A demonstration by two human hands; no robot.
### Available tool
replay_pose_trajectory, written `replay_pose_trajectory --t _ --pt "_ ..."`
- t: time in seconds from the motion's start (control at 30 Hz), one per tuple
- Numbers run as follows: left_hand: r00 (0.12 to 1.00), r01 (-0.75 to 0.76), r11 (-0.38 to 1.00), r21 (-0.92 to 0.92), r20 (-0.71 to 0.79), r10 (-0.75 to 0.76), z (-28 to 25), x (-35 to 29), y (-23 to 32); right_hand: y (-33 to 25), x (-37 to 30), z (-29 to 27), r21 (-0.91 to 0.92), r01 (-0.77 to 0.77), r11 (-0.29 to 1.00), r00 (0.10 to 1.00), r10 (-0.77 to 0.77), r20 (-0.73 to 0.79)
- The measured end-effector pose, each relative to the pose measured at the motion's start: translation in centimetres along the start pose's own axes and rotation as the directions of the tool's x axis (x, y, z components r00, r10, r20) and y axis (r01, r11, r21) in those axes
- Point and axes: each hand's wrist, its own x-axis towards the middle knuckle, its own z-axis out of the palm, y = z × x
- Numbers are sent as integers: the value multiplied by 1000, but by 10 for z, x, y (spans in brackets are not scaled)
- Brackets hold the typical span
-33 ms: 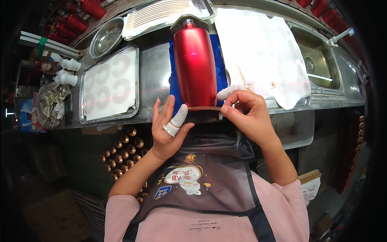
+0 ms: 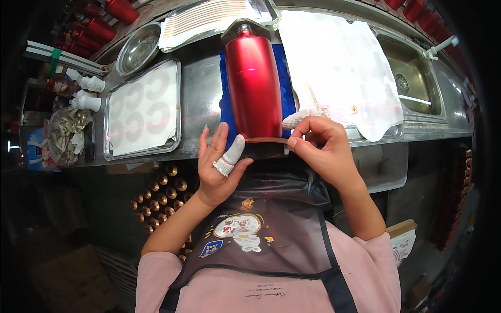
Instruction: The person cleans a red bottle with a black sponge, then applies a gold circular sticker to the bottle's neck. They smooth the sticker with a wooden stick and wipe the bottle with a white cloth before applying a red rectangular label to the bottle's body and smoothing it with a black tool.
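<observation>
A glossy red metal bottle with a threaded silver mouth [image 2: 255,83] lies on its side on a bright blue cloth [image 2: 226,99], its base toward the person and its neck end at the far side, over the brushed stainless-steel counter [image 2: 201,99]. A thin, flexible-looking brown strip [image 2: 266,140] runs along the near edge of the base. The right hand [image 2: 331,151] has a narrow grip, thumb and curled finger pinching the strip's right end, while a white-covered finger touches the bottle's lower right side. The left hand [image 2: 213,167] has a wide grip, fingers spread; its white-covered fingertip is at the strip's left end. Left of the bottle sits a rectangular metal tray [image 2: 180,112] lined with white paper bearing pale grey horseshoe shapes; behind that tray is a round metal bowl [image 2: 138,55]. To the right lie a broad white sheet [image 2: 344,68] and, farther right, a steel sink [image 2: 416,86]
</observation>
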Motion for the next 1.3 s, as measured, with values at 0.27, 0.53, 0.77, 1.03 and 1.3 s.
replay_pose_trajectory --t 0.27,0.53,0.77,1.03,1.3 --pt "997 -72 997 34 22 71 1 11 2 10 6 -4 20 -38 999 999 38 -2" --pt "989 -147 979 141 29 144 -2 33 17 16 8 -3 66 -61 996 998 61 7" --pt "978 -185 943 276 -37 203 17 54 30 24 12 3 -7 -5 1000 1000 6 10" --pt "985 112 985 -135 -118 -128 12 31 6 15 8 4 -12 41 999 999 -40 22" --pt "1000 4 1000 27 -18 -3 3 6 4 12 7 -2 -15 -15 1000 1000 15 -16"
